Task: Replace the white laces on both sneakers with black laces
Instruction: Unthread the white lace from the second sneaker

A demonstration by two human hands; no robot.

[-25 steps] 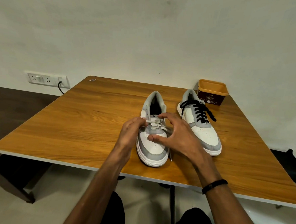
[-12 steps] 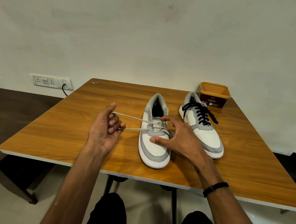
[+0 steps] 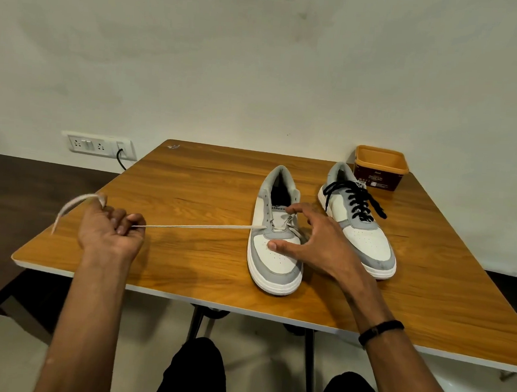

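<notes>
White lace [image 3: 194, 227] in left hand [image 3: 111, 231], its far eyelets perhaps hidden by right hand [image 3: 312, 242].

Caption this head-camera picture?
Left hand pulls white lace from sneaker steadied by right hand.

Sitting upright on the desk [image 3: 190, 188], toe toward the near edge: a white and grey sneaker [image 3: 276, 230], its white lace [image 3: 194, 226] stretching taut leftward from a low eyelet, loose end curling at far left. Standing just to its right, slightly farther back: a matching sneaker [image 3: 359, 221], wearing black laces [image 3: 354, 201], ends trailing over its sides.
</notes>
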